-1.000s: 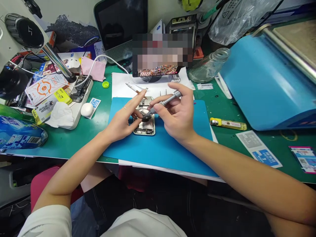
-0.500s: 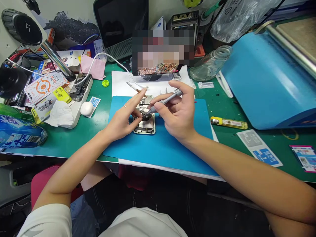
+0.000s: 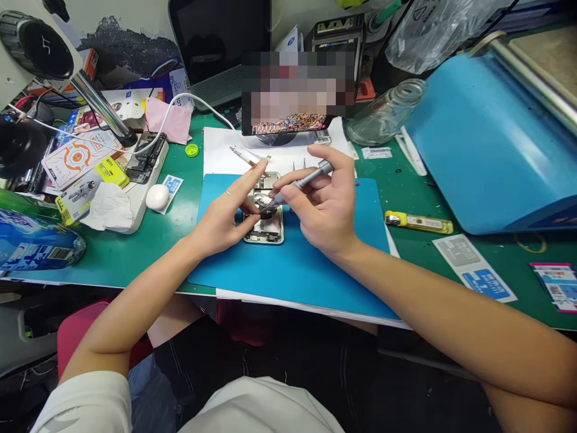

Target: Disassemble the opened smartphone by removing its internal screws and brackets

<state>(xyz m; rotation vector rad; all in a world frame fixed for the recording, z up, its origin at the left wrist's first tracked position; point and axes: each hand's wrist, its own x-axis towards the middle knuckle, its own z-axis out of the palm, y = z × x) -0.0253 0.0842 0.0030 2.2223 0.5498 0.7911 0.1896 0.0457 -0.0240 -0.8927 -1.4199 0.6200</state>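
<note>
An opened phone (image 3: 265,237) with its inner parts bare lies on the blue mat, partly hidden by my hands. My right hand (image 3: 327,210) grips a slim grey screwdriver (image 3: 311,177), slanted so that its thin tip points down and left over the phone's middle. My left hand (image 3: 225,219) reaches over the phone's left side, index finger stretched forward. Its thumb and another finger come together right at the screwdriver's tip; what they pinch there is too small to make out. A dark round part shows beneath the tip.
The blue mat (image 3: 288,273) lies over white paper on a green table (image 3: 180,252). Behind the phone are a white cable (image 3: 180,96), a pen-like tool (image 3: 241,156) and a screen on a stand. A yellow cutter (image 3: 419,222) and a glass jar (image 3: 383,117) lie to the right.
Almost nothing differs. Both hands and the screwdriver keep their places over the phone; the whole view has shifted very slightly.
</note>
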